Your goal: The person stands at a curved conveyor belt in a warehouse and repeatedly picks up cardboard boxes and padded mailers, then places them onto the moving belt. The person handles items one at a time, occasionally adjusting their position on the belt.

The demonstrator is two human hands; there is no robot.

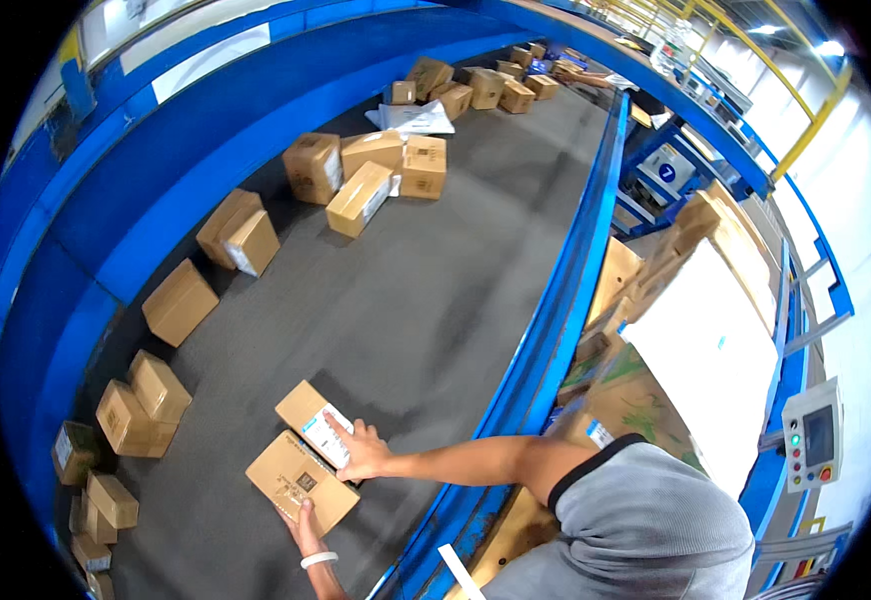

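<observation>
Two brown cardboard boxes are side by side over the grey belt, at the lower middle. My left hand (305, 527) grips the nearer, wider box (299, 486) by its near edge; its thumb lies on top and the other fingers are mostly hidden beneath. My right hand (360, 449) holds the farther, narrower box (301, 404) at its right end, fingers stretched over its white label (328, 437). The two boxes touch or nearly touch along their long sides.
Cardboard boxes (181, 302) line the belt's (436, 290) left side, with more boxes and a white mailer bag (414, 118) farther up. A blue rail (528, 385) edges the belt on the right. Beyond it stand stacked cardboard (646, 400) and a control panel (812, 436). Someone's arm (586, 76) reaches in far off.
</observation>
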